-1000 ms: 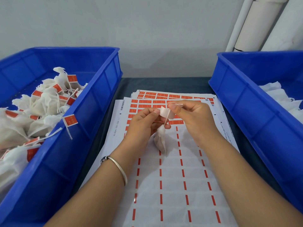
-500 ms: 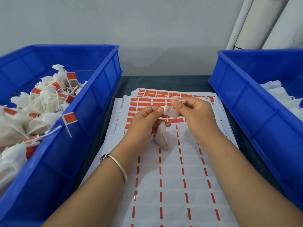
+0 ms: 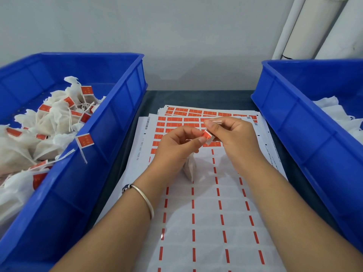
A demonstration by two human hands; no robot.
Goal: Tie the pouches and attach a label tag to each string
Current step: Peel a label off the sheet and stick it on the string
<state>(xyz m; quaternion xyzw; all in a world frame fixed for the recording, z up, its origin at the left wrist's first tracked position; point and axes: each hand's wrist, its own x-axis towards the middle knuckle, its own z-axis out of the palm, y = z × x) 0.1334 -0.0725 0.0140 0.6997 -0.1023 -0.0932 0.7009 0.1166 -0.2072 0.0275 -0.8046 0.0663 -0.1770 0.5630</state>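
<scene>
Both hands over the label sheet (image 3: pixel 206 222), between the two bins. Left hand (image 3: pixel 176 148) and right hand (image 3: pixel 229 136) meet at a red tag (image 3: pixel 207 136); thumb and forefinger of each pinch it from opposite sides. String (image 3: pixel 215 121) ends stick out past my right fingertips. Pouch (image 3: pixel 190 169) hangs below the left hand, bottom near or on the sheet; cannot tell if it touches.

Step, as I judge it: folding the tag shut around the string.

Risks:
- Halves close askew, so adhesive edge is left exposed and catches on other pouches.
- String slips out of the fold before pressing; the tag then sticks to itself only.
- Adhesive grabs my fingertip and peels the tag open on release.
- Pouch swings and tugs the string sideways.

Left bin (image 3: pixel 117 122) holds tagged pouches; right bin (image 3: pixel 294 122) holds white ones, apparently untagged.
</scene>
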